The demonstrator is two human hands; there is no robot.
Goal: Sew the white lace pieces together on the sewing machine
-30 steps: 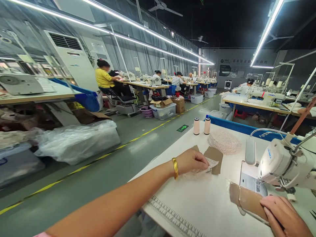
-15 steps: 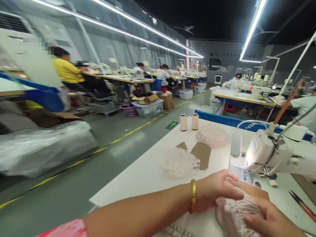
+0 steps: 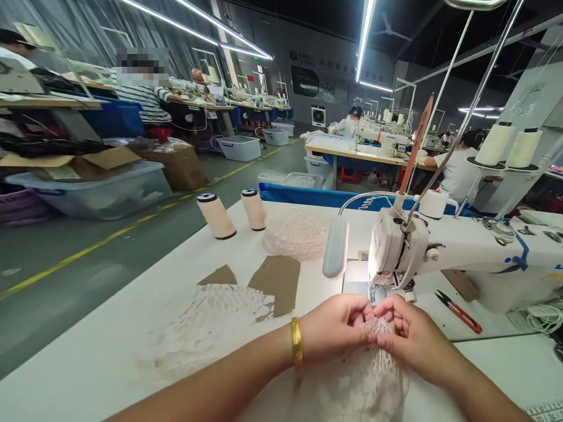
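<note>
Both hands meet just in front of the sewing machine (image 3: 396, 246), pinching the top edge of a pale lace piece (image 3: 373, 375). My left hand (image 3: 338, 325), with a gold bangle at its wrist, is closed on the lace from the left. From the right, my right hand (image 3: 409, 334) grips the same edge, its thumb close to the other thumb. The lace hangs down toward me over the table edge. Right under the machine's needle area, the fingertips hide part of the metal plate. Thread snips (image 3: 460, 312) with red handles lie to the right of my right hand.
Left on the white table lie a spread of pale lace (image 3: 211, 328), brown card pieces (image 3: 281, 281) and a lace pile (image 3: 299, 234). Two thread cones (image 3: 216, 217) stand behind. A grey lamp head (image 3: 335, 249) is beside the machine. Co-workers sit at other tables.
My view has swung right, toward the machine. Both hands have brought the lace up to the needle area; they were lower and apart on it before, and now pinch its edge together.
</note>
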